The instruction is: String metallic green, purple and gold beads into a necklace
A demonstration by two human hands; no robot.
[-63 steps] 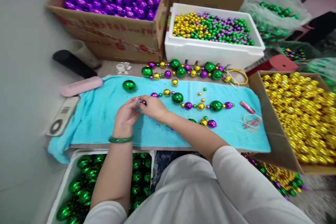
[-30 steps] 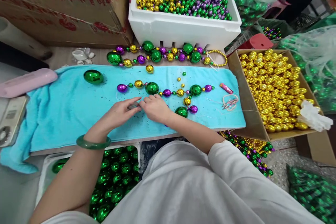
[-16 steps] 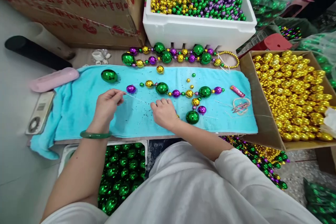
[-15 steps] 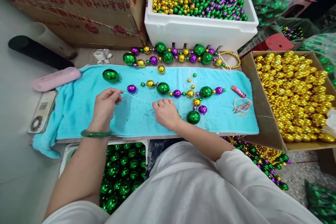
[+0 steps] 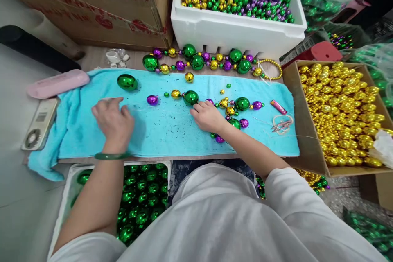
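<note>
Over the left part of the turquoise towel (image 5: 166, 131), my left hand (image 5: 113, 120) is slightly blurred, its fingers apart and nothing visible in them. A thin pale thread (image 5: 147, 110) runs across the towel from beside it toward my right hand (image 5: 208, 116). That hand is closed low over the bead row, between a large green bead (image 5: 190, 97) and a bunched string of gold, purple and green beads (image 5: 242, 104). What its fingers pinch is hidden. A loose purple bead (image 5: 152, 100), a small gold bead (image 5: 176, 94) and a large green bead (image 5: 127, 82) lie nearby.
A finished-looking bead strand (image 5: 197, 62) lies behind the towel. Around stand a white foam box (image 5: 236, 35) of small beads, a carton (image 5: 307, 139) of gold beads and a box (image 5: 66, 196) of green beads. Small scissors (image 5: 281, 124) lie at right.
My left hand has left the thread, opened and moved left. My right hand has shifted right and up to the bead row, where the beads now lie bunched closer. The view has shifted slightly.
</note>
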